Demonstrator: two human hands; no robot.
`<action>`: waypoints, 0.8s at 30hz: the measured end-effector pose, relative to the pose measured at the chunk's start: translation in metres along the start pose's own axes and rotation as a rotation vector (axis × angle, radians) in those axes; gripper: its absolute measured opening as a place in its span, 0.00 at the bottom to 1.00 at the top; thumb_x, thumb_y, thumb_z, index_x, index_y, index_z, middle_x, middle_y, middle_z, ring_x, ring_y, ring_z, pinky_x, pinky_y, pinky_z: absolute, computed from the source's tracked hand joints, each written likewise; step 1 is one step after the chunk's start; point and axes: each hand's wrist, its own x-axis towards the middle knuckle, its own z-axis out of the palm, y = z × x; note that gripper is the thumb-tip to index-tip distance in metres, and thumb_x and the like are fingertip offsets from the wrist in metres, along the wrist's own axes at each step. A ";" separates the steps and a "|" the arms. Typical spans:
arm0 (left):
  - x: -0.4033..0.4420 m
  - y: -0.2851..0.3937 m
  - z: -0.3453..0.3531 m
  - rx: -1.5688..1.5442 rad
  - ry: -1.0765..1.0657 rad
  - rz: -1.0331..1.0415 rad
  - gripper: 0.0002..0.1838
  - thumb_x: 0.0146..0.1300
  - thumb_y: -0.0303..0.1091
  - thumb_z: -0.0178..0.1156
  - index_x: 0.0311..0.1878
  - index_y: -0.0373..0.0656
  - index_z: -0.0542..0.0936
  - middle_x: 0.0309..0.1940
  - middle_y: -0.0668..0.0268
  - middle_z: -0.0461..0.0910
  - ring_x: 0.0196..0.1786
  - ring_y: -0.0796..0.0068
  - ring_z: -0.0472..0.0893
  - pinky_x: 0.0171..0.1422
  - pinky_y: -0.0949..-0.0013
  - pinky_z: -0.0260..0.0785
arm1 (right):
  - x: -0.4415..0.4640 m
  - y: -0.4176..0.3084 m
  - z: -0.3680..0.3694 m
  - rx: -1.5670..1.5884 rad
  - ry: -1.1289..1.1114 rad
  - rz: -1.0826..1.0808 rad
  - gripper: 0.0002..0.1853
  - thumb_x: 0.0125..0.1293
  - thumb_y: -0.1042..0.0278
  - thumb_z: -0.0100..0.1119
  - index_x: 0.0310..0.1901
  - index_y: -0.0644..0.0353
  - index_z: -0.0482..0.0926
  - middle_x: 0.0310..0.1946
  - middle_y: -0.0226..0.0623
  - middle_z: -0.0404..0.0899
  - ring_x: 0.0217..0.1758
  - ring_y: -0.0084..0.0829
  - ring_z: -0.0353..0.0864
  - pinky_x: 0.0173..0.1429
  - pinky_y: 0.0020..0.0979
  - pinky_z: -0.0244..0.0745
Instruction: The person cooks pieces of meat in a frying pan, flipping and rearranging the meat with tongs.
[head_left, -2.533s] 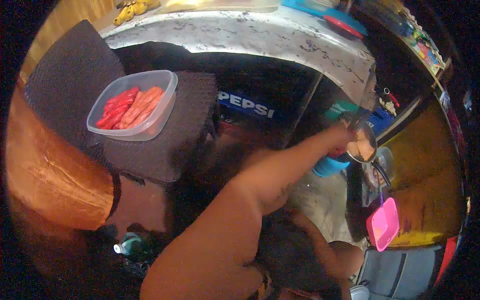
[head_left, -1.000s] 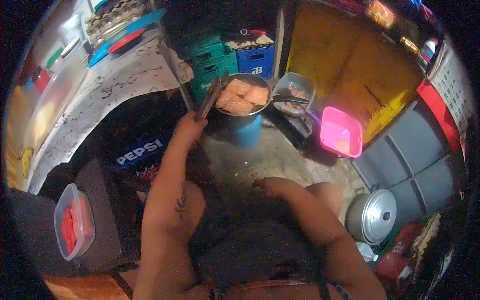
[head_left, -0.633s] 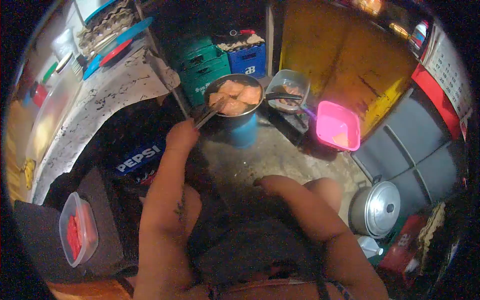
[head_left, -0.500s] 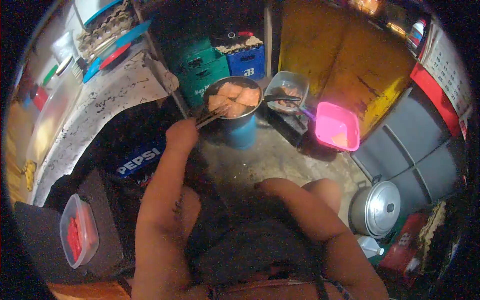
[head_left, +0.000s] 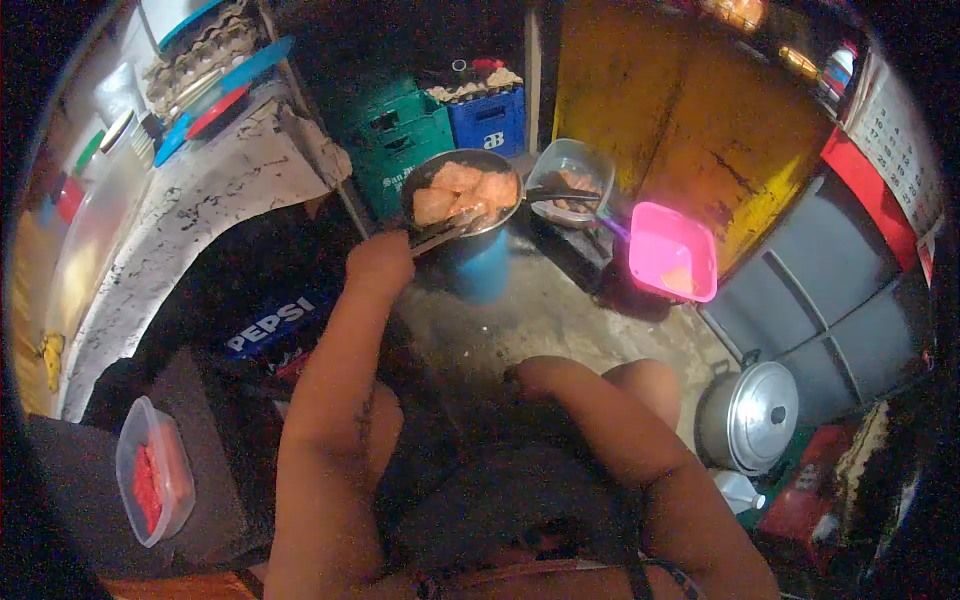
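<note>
My left hand [head_left: 380,262] is closed on metal tongs [head_left: 437,238], whose tips reach into a round pan [head_left: 409,196] at its near side. Several orange-pink pieces [head_left: 456,177] lie in the pan, and the tips touch the nearest one. The pan sits above a blue cylindrical base [head_left: 482,270], its black handle [head_left: 562,194] pointing right over a clear container [head_left: 611,163]. My right hand [head_left: 530,374] rests near my knees, away from the pan; its fingers are dark and hard to make out.
A pink basin [head_left: 657,255] stands right of the pan. A lidded pot [head_left: 712,415] is at the right. Green [head_left: 400,140] and blue crates [head_left: 488,125] are behind the pan. At lower left, a clear tub [head_left: 180,500] holds red and pink food. A counter [head_left: 240,165] runs along the left.
The view has swung round to the pan from the left. My left hand has brought the tongs from the pan's left edge down among the pieces. My right hand has stayed almost still lately.
</note>
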 end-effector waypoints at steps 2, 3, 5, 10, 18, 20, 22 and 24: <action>-0.003 -0.001 0.002 -0.001 0.037 0.000 0.14 0.69 0.34 0.55 0.52 0.44 0.86 0.49 0.52 0.88 0.53 0.45 0.88 0.56 0.47 0.81 | -0.016 -0.015 -0.012 0.050 -0.004 0.069 0.33 0.62 0.56 0.68 0.71 0.49 0.76 0.58 0.49 0.85 0.62 0.53 0.83 0.65 0.52 0.77; -0.006 -0.002 -0.001 0.002 0.046 -0.010 0.14 0.69 0.34 0.55 0.51 0.44 0.86 0.48 0.52 0.88 0.52 0.45 0.88 0.56 0.47 0.81 | -0.021 -0.020 -0.016 0.075 -0.004 0.103 0.33 0.62 0.56 0.68 0.71 0.49 0.76 0.58 0.49 0.85 0.62 0.53 0.83 0.65 0.52 0.77; -0.009 -0.005 -0.008 0.005 0.062 -0.037 0.13 0.70 0.34 0.55 0.49 0.44 0.87 0.47 0.52 0.88 0.51 0.45 0.88 0.55 0.47 0.81 | -0.014 -0.014 -0.009 0.074 0.018 0.098 0.34 0.63 0.55 0.67 0.71 0.49 0.75 0.58 0.49 0.85 0.62 0.53 0.83 0.65 0.52 0.77; -0.008 -0.027 -0.014 0.039 0.114 -0.117 0.13 0.71 0.35 0.54 0.47 0.45 0.88 0.45 0.50 0.88 0.48 0.46 0.89 0.50 0.48 0.83 | -0.015 -0.017 -0.006 0.139 0.018 0.102 0.34 0.63 0.53 0.67 0.72 0.49 0.75 0.58 0.50 0.85 0.62 0.54 0.83 0.65 0.53 0.77; -0.001 -0.029 0.003 0.090 0.159 -0.119 0.16 0.74 0.37 0.53 0.43 0.42 0.89 0.42 0.53 0.90 0.44 0.49 0.90 0.46 0.45 0.83 | 0.002 -0.010 0.001 0.032 0.013 0.085 0.32 0.67 0.49 0.64 0.70 0.51 0.76 0.58 0.52 0.84 0.62 0.56 0.83 0.66 0.54 0.76; 0.005 -0.028 0.009 0.124 0.161 -0.116 0.16 0.74 0.38 0.53 0.42 0.42 0.89 0.42 0.54 0.90 0.43 0.50 0.91 0.45 0.45 0.83 | 0.006 -0.006 0.005 0.041 0.009 0.064 0.31 0.68 0.48 0.62 0.70 0.51 0.76 0.58 0.52 0.84 0.62 0.56 0.82 0.66 0.54 0.76; 0.014 -0.027 0.017 0.154 0.162 -0.111 0.16 0.74 0.38 0.53 0.41 0.43 0.90 0.42 0.55 0.90 0.43 0.51 0.91 0.43 0.46 0.83 | 0.006 -0.002 0.008 0.056 0.015 0.034 0.31 0.68 0.48 0.62 0.70 0.51 0.76 0.59 0.52 0.84 0.63 0.56 0.82 0.66 0.54 0.76; 0.023 -0.027 0.025 0.164 0.152 -0.108 0.16 0.74 0.38 0.53 0.43 0.44 0.89 0.42 0.55 0.90 0.44 0.51 0.91 0.44 0.46 0.83 | 0.001 -0.003 0.007 0.074 0.030 -0.007 0.31 0.68 0.48 0.63 0.70 0.51 0.76 0.59 0.51 0.84 0.63 0.55 0.82 0.66 0.53 0.76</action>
